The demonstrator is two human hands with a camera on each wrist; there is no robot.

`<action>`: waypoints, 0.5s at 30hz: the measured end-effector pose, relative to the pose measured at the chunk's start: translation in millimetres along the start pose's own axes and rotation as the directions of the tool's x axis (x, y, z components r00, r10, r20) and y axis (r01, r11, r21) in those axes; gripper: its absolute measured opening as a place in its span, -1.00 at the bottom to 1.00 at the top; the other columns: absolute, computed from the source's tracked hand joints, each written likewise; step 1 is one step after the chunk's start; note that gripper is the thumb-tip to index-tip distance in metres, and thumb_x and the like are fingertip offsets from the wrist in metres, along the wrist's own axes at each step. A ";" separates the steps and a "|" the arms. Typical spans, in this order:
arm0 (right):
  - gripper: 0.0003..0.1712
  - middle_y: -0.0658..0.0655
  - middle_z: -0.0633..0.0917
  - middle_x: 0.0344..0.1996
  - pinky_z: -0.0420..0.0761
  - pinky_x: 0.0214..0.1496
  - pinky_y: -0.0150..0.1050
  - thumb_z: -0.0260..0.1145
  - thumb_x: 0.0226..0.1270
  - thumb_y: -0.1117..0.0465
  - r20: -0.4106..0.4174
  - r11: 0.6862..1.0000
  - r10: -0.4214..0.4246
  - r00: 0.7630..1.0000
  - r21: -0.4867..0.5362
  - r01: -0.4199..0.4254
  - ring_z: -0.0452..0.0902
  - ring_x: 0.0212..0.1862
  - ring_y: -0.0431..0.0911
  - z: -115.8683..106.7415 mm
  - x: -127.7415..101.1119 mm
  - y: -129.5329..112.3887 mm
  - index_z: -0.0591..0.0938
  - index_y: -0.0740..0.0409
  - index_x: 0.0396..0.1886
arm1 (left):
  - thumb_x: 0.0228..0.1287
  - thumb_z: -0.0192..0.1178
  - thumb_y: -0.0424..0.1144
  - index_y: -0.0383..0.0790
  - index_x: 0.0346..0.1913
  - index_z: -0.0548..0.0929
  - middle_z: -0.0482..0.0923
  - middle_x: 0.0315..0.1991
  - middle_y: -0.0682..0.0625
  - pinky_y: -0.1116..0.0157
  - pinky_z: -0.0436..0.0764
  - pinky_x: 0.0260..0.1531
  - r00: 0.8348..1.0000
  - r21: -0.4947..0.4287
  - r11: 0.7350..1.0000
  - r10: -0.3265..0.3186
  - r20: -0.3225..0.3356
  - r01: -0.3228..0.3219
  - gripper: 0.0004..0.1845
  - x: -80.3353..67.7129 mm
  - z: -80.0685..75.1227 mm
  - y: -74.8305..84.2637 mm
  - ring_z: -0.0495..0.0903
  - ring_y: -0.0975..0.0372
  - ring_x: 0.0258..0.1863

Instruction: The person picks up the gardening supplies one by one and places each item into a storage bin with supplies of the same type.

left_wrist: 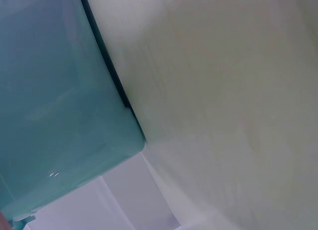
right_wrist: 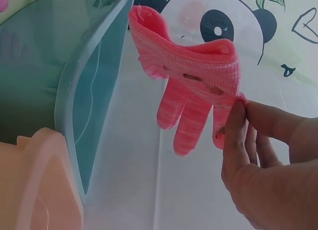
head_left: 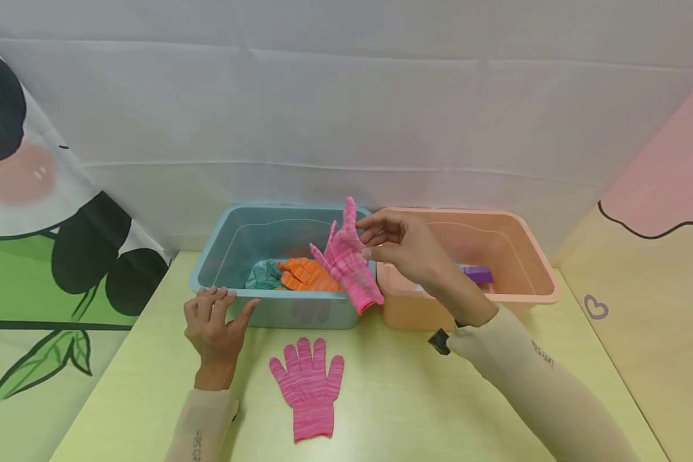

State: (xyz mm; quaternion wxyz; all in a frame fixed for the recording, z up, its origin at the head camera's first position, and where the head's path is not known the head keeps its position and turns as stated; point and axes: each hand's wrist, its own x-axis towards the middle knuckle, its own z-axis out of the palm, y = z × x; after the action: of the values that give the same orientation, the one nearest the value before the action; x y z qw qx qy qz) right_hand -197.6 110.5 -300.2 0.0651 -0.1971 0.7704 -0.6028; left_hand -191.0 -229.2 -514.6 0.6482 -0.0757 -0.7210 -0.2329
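Pinching the raised pink knit glove (head_left: 346, 266) by a fingertip, my right hand (head_left: 401, 247) dangles it at frame centre over the seam between the teal bin (head_left: 219, 256) and peach bin (head_left: 531, 269), cuff hanging toward me; my left hand (head_left: 213, 324), fingers relaxed, rests against the teal bin's front wall.

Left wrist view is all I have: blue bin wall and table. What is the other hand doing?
Observer: The right hand pinches a pink glove, lifted above the gap between the blue bin and a peach bin.
Operator: Any other glove out?
Observer: Yes, a second pink glove lies flat on the table in front of the blue bin.
Operator: And my left hand?
Observer: The left hand rests against the blue bin's front wall, holding nothing.
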 end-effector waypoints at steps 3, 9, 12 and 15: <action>-0.60 0.17 0.74 -0.08 0.73 -0.01 -0.28 0.40 0.37 0.46 0.002 0.999 0.025 1.000 -0.021 -0.025 0.68 -0.01 0.01 0.4 5.5 -1.1 0.69 0.26 0.19 | 0.31 0.37 0.32 -0.44 -0.30 0.77 0.71 -0.32 -0.29 0.38 0.45 0.40 1.000 -0.001 1.000 -0.001 0.001 0.001 -0.28 0.1 0.1 0.3 0.60 -0.23 -0.27; -0.62 0.18 0.76 -0.08 0.71 0.01 -0.27 0.42 0.37 0.45 0.005 0.998 0.037 0.999 -0.047 -0.036 0.69 -0.01 0.03 1.0 17.1 -1.7 0.70 0.24 0.17 | 0.30 0.39 0.31 -0.45 -0.30 0.78 0.71 -0.33 -0.30 0.37 0.46 0.40 1.000 -0.002 1.000 -0.004 -0.002 0.004 -0.28 0.1 -0.1 1.0 0.60 -0.23 -0.27; -0.61 0.19 0.75 -0.09 0.72 0.02 -0.29 0.42 0.37 0.47 0.004 0.998 0.025 1.000 -0.055 -0.024 0.69 -0.03 0.03 0.8 23.0 -1.0 0.70 0.27 0.17 | 0.29 0.39 0.31 -0.44 -0.30 0.78 0.71 -0.33 -0.29 0.37 0.46 0.40 1.000 -0.001 1.000 -0.004 -0.006 0.004 -0.29 0.1 0.0 1.1 0.61 -0.23 -0.27; -0.60 0.19 0.75 -0.10 0.73 0.01 -0.29 0.42 0.37 0.48 0.002 0.998 0.018 1.000 -0.062 -0.018 0.69 -0.04 0.02 0.9 28.4 -0.5 0.70 0.28 0.19 | 0.29 0.39 0.31 -0.44 -0.30 0.78 0.71 -0.33 -0.29 0.37 0.46 0.40 1.000 -0.001 1.000 -0.003 -0.007 0.003 -0.29 0.2 0.3 1.0 0.61 -0.23 -0.27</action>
State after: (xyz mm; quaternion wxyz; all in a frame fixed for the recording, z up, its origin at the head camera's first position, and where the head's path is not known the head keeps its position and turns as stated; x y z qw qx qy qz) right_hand -223.2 98.8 -296.1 0.0657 -0.1928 0.7903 -0.5779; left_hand -190.9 -228.2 -514.2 0.6505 -0.0743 -0.7186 -0.2346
